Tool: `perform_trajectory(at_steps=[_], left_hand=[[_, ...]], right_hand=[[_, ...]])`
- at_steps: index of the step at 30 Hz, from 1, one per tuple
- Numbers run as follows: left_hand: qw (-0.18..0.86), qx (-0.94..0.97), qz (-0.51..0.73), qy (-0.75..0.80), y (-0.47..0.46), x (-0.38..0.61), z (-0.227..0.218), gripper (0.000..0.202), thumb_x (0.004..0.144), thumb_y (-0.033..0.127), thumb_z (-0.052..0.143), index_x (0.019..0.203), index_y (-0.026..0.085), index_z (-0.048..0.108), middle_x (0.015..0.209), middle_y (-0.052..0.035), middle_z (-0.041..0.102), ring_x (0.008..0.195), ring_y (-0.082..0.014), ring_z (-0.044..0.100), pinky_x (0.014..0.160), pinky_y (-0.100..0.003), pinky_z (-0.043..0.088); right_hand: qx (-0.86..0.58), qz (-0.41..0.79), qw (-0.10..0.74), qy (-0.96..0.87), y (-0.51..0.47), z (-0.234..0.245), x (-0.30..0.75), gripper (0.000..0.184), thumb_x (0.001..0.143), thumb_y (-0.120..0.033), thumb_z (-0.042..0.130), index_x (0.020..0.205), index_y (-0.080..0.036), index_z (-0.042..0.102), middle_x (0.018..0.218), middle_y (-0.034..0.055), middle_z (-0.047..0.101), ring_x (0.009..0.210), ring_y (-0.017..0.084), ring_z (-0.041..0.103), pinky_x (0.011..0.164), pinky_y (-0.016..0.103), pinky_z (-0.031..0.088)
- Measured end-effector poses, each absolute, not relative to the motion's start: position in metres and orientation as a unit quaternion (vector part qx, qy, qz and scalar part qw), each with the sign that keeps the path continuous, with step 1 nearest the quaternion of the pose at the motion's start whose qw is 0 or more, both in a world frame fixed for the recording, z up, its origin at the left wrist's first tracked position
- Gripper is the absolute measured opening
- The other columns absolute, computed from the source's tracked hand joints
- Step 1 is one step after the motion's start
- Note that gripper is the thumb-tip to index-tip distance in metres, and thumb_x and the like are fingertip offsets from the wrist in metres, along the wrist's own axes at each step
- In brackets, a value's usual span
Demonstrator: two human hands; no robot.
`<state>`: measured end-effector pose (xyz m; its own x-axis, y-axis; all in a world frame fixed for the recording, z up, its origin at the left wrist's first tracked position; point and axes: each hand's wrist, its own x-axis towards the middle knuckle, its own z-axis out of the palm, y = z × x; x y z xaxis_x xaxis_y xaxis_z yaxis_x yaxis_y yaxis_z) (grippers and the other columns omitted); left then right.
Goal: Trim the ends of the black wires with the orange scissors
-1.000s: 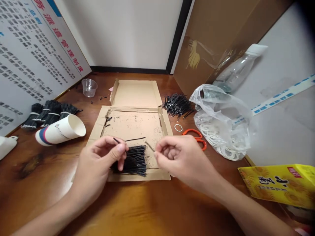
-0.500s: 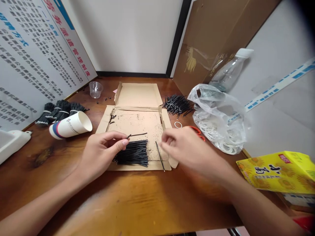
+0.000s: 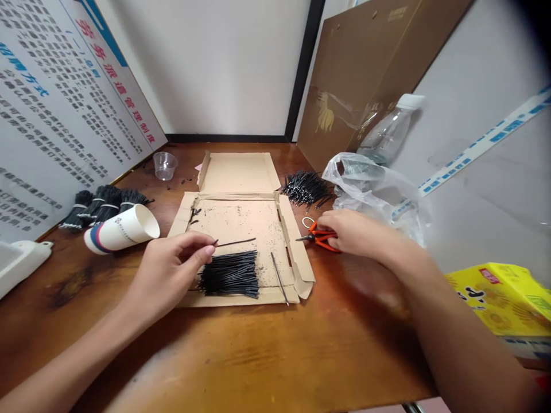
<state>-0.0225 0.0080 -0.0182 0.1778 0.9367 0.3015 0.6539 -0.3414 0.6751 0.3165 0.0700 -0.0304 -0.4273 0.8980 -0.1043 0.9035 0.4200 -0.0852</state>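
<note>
Across the lower frame we see the brown worktop (image 3: 241, 355), and in the middle of it the opened cardboard box (image 3: 236, 223), its lid folded back towards the top of the picture. Right of centre a clear plastic bag (image 3: 379, 195) sits slumped behind our right hand (image 3: 353, 229), which is curled round the orange handles of the snips (image 3: 323, 233). On the centre left our left hand (image 3: 181, 258) pinches a dark piece (image 3: 215, 243) between thumb and forefinger. Towards the left edge lies a paper cup (image 3: 124, 229), on its side; a nudge from our left arm could set it rolling, we judge.

Next in size, the pile of black strands (image 3: 305, 186) lies above the snips, just beyond the box. The aligned stack (image 3: 232, 275) rests in the near half of the box, below our left fingertips; if that hand dips or drags, its even ends could be knocked askew.

The snips' tips point left over the box's right flap, and lifting them carelessly could catch that cardboard. A loose strand (image 3: 279, 279) slants across the box's near edge, where a passing sleeve or wrist might sweep it off. Another thin strand (image 3: 239, 242) reaches right from our left fingertips; we cannot tell whether they hold it. Smallest, a white ring (image 3: 307, 218) lies just beside the snips, easily snagged.
</note>
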Motion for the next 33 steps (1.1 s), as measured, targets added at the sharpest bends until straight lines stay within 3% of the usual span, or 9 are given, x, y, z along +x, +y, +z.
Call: perform_trajectory(at_steps=[4, 6, 8, 14, 17, 21, 26, 33], left_hand=[[0.105, 0.836, 0.283, 0.459, 0.024, -0.025, -0.026, 0.013, 0.09, 0.023, 0.053, 0.081, 0.019, 0.063, 0.094, -0.0085, 0.071, 0.09, -0.0237, 0.06, 0.082, -0.037, 0.046], [0.14, 0.871, 0.239, 0.407, 0.031, -0.019, -0.029, 0.015, 0.093, 0.018, 0.046, 0.084, 0.018, 0.058, 0.113, -0.0121, 0.067, 0.109, -0.0251, 0.056, 0.094, -0.043, 0.042], [0.195, 0.882, 0.191, 0.383, 0.035, -0.012, -0.031, 0.016, 0.096, 0.016, 0.041, 0.086, 0.018, 0.054, 0.123, -0.0141, 0.062, 0.117, -0.0252, 0.053, 0.098, -0.045, 0.04], [0.305, 0.862, 0.148, 0.376, 0.031, -0.006, -0.026, 0.017, 0.1, 0.022, 0.037, 0.094, 0.02, 0.053, 0.12, -0.0107, 0.064, 0.11, -0.0237, 0.056, 0.095, -0.043, 0.042], [0.312, 0.864, 0.151, 0.365, 0.027, -0.012, -0.025, 0.016, 0.1, 0.022, 0.038, 0.093, 0.02, 0.052, 0.119, -0.0106, 0.064, 0.108, -0.0233, 0.056, 0.093, -0.041, 0.042], [0.321, 0.864, 0.151, 0.356, 0.026, -0.019, -0.026, 0.016, 0.1, 0.021, 0.04, 0.09, 0.021, 0.052, 0.12, -0.0098, 0.064, 0.107, -0.0226, 0.056, 0.092, -0.041, 0.043], [0.326, 0.847, 0.179, 0.38, 0.022, -0.019, -0.029, 0.015, 0.098, 0.02, 0.044, 0.09, 0.02, 0.056, 0.114, -0.0083, 0.067, 0.102, -0.0214, 0.06, 0.091, -0.04, 0.045], [0.294, 0.797, 0.336, 0.407, 0.017, -0.016, -0.023, 0.018, 0.095, 0.023, 0.052, 0.083, 0.018, 0.064, 0.091, -0.0072, 0.069, 0.087, -0.0192, 0.062, 0.083, -0.035, 0.048]], right_hand=[[0.517, -0.103, -0.033, 0.849, 0.065, -0.018, 0.311, 0.012, 0.073, -0.01, 0.051, 0.069, -0.019, 0.057, 0.065, -0.0013, 0.06, 0.058, 0.011, 0.048, 0.057, 0.026, 0.033], [0.52, -0.113, -0.097, 0.841, 0.059, -0.012, 0.304, 0.01, 0.072, -0.012, 0.052, 0.069, -0.02, 0.057, 0.063, -0.0026, 0.059, 0.056, 0.011, 0.047, 0.056, 0.026, 0.033], [0.516, -0.111, -0.134, 0.839, 0.053, -0.008, 0.295, 0.007, 0.074, -0.015, 0.053, 0.071, -0.02, 0.058, 0.063, -0.0029, 0.059, 0.055, 0.011, 0.046, 0.055, 0.026, 0.034], [0.536, -0.073, -0.174, 0.823, 0.047, -0.008, 0.285, 0.016, 0.069, -0.014, 0.056, 0.059, -0.02, 0.045, 0.055, -0.0044, 0.05, 0.051, 0.009, 0.039, 0.052, 0.026, 0.029], [0.535, -0.091, -0.211, 0.813, 0.05, -0.011, 0.286, 0.016, 0.073, -0.018, 0.058, 0.059, -0.019, 0.049, 0.054, -0.0039, 0.05, 0.051, 0.009, 0.038, 0.051, 0.025, 0.029], [0.544, -0.209, -0.306, 0.753, 0.048, -0.014, 0.278, 0.022, 0.08, -0.037, 0.062, 0.07, -0.018, 0.061, 0.055, -0.0018, 0.055, 0.049, 0.01, 0.043, 0.046, 0.024, 0.031], [0.498, -0.339, -0.395, 0.694, 0.036, -0.017, 0.255, 0.031, 0.072, -0.046, 0.073, 0.071, -0.016, 0.062, 0.062, 0.0017, 0.061, 0.051, 0.011, 0.051, 0.044, 0.023, 0.039], [0.484, -0.318, -0.372, 0.726, 0.012, -0.017, 0.232, 0.024, 0.075, -0.037, 0.071, 0.067, -0.017, 0.061, 0.053, -0.0023, 0.05, 0.048, 0.009, 0.04, 0.043, 0.022, 0.032]])
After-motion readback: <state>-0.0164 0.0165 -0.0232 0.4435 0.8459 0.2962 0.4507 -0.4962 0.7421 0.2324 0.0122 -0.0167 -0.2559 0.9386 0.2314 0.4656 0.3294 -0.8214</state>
